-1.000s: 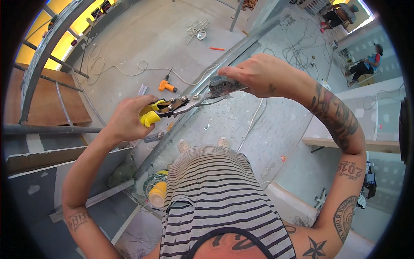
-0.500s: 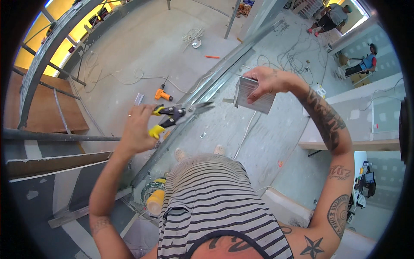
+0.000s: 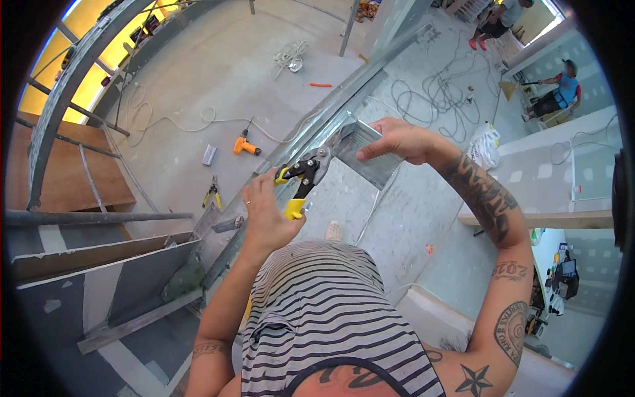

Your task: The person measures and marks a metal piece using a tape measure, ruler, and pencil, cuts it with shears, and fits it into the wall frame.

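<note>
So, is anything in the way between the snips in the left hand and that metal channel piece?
Nothing visible stands between them: the aviation snips in the left hand have their blades at the left edge of the metal channel piece. The right hand grips it from the right side.

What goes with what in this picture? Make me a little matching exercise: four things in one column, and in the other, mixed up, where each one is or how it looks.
Things:
1. Snips
2. Metal piece
3. Drill
4. Shirt

Places and looks:
A. Striped
B. Held in the right hand
C. Orange and black
D. Held in the left hand

Right pairs: 1-D, 2-B, 3-C, 4-A
</note>
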Demonstrator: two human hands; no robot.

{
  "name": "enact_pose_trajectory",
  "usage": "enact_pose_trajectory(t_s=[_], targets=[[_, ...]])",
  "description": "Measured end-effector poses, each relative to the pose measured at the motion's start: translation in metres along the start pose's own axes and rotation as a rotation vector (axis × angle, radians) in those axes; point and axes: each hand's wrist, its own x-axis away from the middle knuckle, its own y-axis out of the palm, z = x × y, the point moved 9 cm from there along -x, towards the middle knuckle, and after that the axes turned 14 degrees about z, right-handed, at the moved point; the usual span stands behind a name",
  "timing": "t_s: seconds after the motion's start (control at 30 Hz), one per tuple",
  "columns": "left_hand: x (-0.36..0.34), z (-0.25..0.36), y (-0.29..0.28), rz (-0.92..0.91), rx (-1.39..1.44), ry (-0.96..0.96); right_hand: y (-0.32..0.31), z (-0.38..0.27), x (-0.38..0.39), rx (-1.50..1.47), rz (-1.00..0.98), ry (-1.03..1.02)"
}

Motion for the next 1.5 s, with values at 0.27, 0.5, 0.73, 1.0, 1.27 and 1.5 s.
enact_pose_trajectory(t_s=[0.27,0.5,0.73,1.0,1.27,1.5], targets=[[0.081,-0.037,0.087,-0.975,0.815,-0.748,-0.026,0.04,-0.008,1.001,-0.105,-0.284],[0.154,-0.042,0.146,-1.397,0.787,-0.979,-0.022,0.17,-0.016,1.6,0.04,-0.164],[0.201,-0.072,0.218,-1.411,0.893,-1.458,-0.075,0.172,-0.029,1.078,-0.086,-0.027],[0.214,-0.12,0.194,-1.36,0.821,-1.531,-0.088,0.174,-0.044,0.264,-0.06,-0.089],[0.129,-0.214,-0.01,-0.324,0.393,-1.251,-0.04,0.281,-0.081,-0.695,0.228,0.198],[-0.113,-0.153,-0.347,0.414,-0.564,-0.393,0.033,0.239,-0.126,-0.661,0.069,0.229]])
